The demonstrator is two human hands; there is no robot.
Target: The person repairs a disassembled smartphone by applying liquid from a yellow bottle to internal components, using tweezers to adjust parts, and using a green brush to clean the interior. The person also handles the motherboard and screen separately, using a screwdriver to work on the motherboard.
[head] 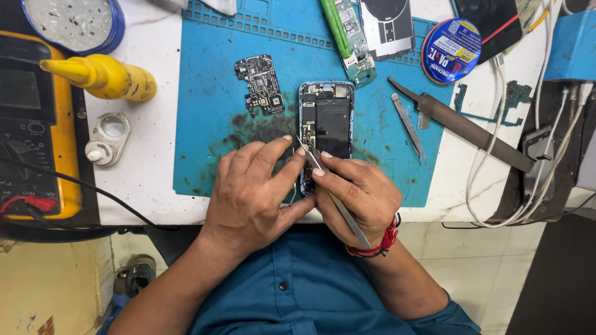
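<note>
Bench: white worktop [149, 167], stained, with a blue rubber repair mat [211, 93] laid over its middle. Pale tiled floor [472, 254] shows below the bench edge; the person's blue shirt [310, 291] fills the lower centre.

Left to right on the surface: yellow-cased multimeter [37, 118] at the far left edge with a black lead running off it; round blue-rimmed dish [71, 22] above it; yellow plastic squeeze bottle [102, 75] lying on its side, nozzle pointing left; small white cap-shaped container [108, 138] below the bottle. On the mat, a small dark bare circuit board [261, 84], well apart from the hands.

Opened blue-framed smartphone [327, 118], back off, internals exposed, lies at mat centre. Long axis runs near-vertical in view, away from the person; lower end hidden under the hands.

Left hand [251, 195]: fingers curled, thumb and fingertips pressed against the phone's lower left edge, steadying it.

Right hand [360, 198]: closed in a pinch on slim metal tweezers [332, 192], tips pointing up-left into the phone's left side. Red thread band [379, 245] at the wrist.

Further right: spare grey tweezers [408, 126], long dark flat file-like tool [472, 133], round blue tin [451, 51], white cables [496, 142].
</note>
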